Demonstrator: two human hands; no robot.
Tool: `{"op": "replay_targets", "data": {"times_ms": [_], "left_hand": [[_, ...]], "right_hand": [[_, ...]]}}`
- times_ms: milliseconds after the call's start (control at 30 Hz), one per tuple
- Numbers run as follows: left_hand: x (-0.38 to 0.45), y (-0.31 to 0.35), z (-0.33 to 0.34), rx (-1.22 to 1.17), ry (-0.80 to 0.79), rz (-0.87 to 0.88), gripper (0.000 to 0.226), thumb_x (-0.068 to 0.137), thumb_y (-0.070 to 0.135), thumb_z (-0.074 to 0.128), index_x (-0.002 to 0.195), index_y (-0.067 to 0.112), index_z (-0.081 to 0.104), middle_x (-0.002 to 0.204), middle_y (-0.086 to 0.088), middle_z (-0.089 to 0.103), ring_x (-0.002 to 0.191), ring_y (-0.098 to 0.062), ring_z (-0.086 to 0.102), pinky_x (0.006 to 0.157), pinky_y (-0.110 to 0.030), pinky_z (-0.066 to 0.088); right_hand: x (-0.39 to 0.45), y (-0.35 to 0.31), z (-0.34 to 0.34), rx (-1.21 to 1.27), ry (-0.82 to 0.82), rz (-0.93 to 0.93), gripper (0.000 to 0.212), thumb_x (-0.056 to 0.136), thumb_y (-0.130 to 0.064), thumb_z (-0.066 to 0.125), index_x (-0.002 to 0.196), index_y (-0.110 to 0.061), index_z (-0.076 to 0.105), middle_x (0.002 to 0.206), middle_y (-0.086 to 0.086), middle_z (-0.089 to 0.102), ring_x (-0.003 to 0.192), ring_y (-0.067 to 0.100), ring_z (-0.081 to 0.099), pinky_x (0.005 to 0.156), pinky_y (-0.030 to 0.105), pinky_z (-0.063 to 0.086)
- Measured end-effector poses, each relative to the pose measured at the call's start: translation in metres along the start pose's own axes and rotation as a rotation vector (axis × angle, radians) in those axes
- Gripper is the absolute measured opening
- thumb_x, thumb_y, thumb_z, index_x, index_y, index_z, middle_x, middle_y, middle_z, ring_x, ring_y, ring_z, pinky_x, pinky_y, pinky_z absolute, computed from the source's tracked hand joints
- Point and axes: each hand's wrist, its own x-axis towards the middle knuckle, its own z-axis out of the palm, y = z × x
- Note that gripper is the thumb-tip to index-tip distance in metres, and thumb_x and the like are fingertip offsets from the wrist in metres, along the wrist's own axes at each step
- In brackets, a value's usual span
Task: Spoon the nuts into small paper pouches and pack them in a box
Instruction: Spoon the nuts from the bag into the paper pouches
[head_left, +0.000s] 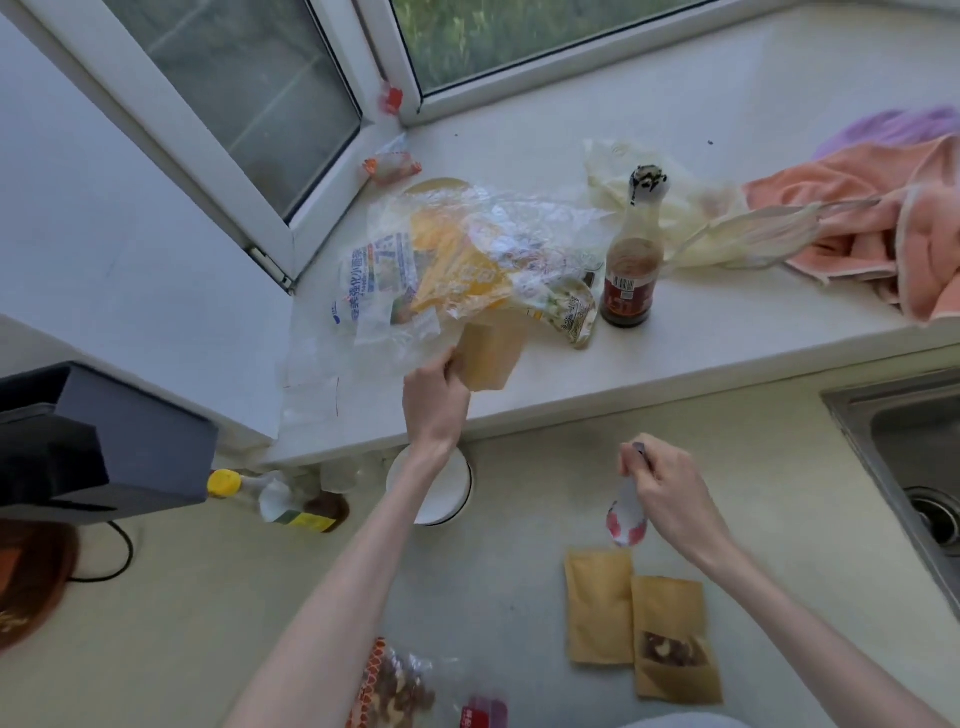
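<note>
My left hand (434, 397) reaches up to the window ledge and grips an empty brown paper pouch (493, 356) that sticks out from under a pile of clear plastic bags (457, 265). My right hand (667, 491) hovers over the counter and holds a white spoon with a red pattern (626, 519), bowl pointing down. Below it two brown paper pouches lie side by side on the counter: a plain one (598, 605) and one with a clear window showing nuts (675, 642). An open bag of nuts (392, 686) lies at the bottom edge.
A dark sauce bottle (631, 270) stands on the ledge (727, 358) beside cream bags and an orange towel (883, 234). A white bowl (452, 488) and a yellow-capped bottle (270, 499) sit below the ledge. A dark box (104, 447) is at left, a steel sink (904, 457) at right.
</note>
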Motion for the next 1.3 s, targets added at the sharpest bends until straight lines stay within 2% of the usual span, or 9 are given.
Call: {"op": "replay_targets", "data": {"times_ms": [100, 267, 433, 533, 600, 867, 1133, 1200, 1300], "left_hand": [[-0.011, 0.025, -0.028, -0.311, 0.007, -0.085, 0.021, 0.096, 0.008, 0.053, 0.095, 0.022, 0.069, 0.078, 0.008, 0.067, 0.066, -0.002, 0.057, 0.059, -0.010, 0.043], [-0.045, 0.056, -0.077, -0.792, -0.060, -0.259, 0.025, 0.098, 0.018, 0.058, 0.119, 0.028, 0.065, 0.105, 0.000, 0.074, 0.099, -0.017, 0.070, 0.083, -0.031, 0.059], [-0.089, 0.060, -0.110, -0.922, -0.140, -0.257, 0.046, 0.097, 0.016, 0.059, 0.138, 0.035, 0.050, 0.099, -0.003, 0.076, 0.092, -0.019, 0.073, 0.077, -0.040, 0.061], [-0.113, 0.059, -0.118, -0.930, -0.160, -0.242, 0.051, 0.097, 0.014, 0.059, 0.138, 0.041, 0.048, 0.097, -0.004, 0.076, 0.095, -0.024, 0.072, 0.084, -0.050, 0.058], [-0.123, 0.058, -0.123, -0.925, -0.172, -0.241, 0.055, 0.096, 0.013, 0.060, 0.139, 0.043, 0.046, 0.102, -0.005, 0.075, 0.098, -0.026, 0.071, 0.086, -0.053, 0.057], [-0.143, 0.057, -0.161, -0.894, -0.356, -0.088, 0.050, 0.083, 0.021, 0.077, 0.121, 0.046, 0.059, 0.135, 0.000, 0.054, 0.110, -0.026, 0.064, 0.061, -0.034, 0.060], [-0.163, 0.059, -0.168, -0.985, -0.424, -0.080, 0.059, 0.072, 0.025, 0.085, 0.122, 0.044, 0.060, 0.134, 0.004, 0.056, 0.113, -0.025, 0.063, 0.064, -0.031, 0.056], [-0.168, 0.059, -0.170, -1.020, -0.479, -0.091, 0.060, 0.072, 0.027, 0.084, 0.124, 0.043, 0.059, 0.126, 0.006, 0.061, 0.103, -0.021, 0.067, 0.064, -0.031, 0.055], [-0.180, 0.056, -0.171, -1.101, -0.567, -0.116, 0.061, 0.073, 0.028, 0.083, 0.128, 0.040, 0.057, 0.116, -0.003, 0.067, 0.081, -0.013, 0.066, 0.060, -0.027, 0.050]], "right_hand": [[-0.002, -0.020, -0.010, 0.039, 0.020, -0.021, 0.034, 0.101, -0.011, 0.044, 0.070, -0.013, 0.059, 0.067, 0.009, 0.061, 0.058, 0.016, 0.054, 0.048, 0.016, 0.037], [-0.009, -0.070, -0.026, 0.208, 0.028, -0.046, 0.024, 0.101, -0.007, 0.042, 0.089, -0.006, 0.063, 0.062, 0.003, 0.053, 0.061, 0.018, 0.052, 0.056, 0.022, 0.043], [-0.027, -0.117, -0.039, 0.404, -0.037, -0.117, 0.024, 0.102, -0.010, 0.042, 0.095, -0.008, 0.065, 0.062, 0.005, 0.044, 0.058, 0.013, 0.040, 0.055, 0.019, 0.032], [-0.043, -0.133, -0.037, 0.457, -0.123, -0.157, 0.035, 0.099, -0.018, 0.048, 0.075, 0.006, 0.054, 0.061, 0.006, 0.040, 0.059, 0.016, 0.037, 0.058, 0.026, 0.029], [-0.054, -0.141, -0.034, 0.490, -0.164, -0.170, 0.037, 0.098, -0.020, 0.051, 0.068, 0.002, 0.047, 0.059, 0.001, 0.038, 0.057, 0.012, 0.035, 0.057, 0.025, 0.028], [-0.099, -0.170, -0.018, 0.675, -0.159, -0.082, 0.038, 0.079, -0.043, 0.065, 0.054, -0.017, 0.056, 0.056, -0.001, 0.042, 0.054, 0.011, 0.040, 0.054, 0.018, 0.037], [-0.133, -0.188, -0.011, 0.858, -0.127, -0.040, 0.068, 0.077, -0.043, 0.065, 0.098, 0.021, 0.055, 0.088, 0.020, 0.049, 0.076, 0.027, 0.049, 0.064, 0.025, 0.050], [-0.143, -0.190, -0.010, 0.857, -0.099, -0.039, 0.074, 0.079, -0.042, 0.063, 0.103, 0.026, 0.048, 0.092, 0.022, 0.047, 0.080, 0.030, 0.047, 0.067, 0.028, 0.047], [-0.158, -0.195, -0.008, 0.844, -0.087, -0.033, 0.066, 0.079, -0.043, 0.063, 0.103, 0.018, 0.058, 0.083, 0.019, 0.052, 0.069, 0.025, 0.050, 0.059, 0.023, 0.044]]}}
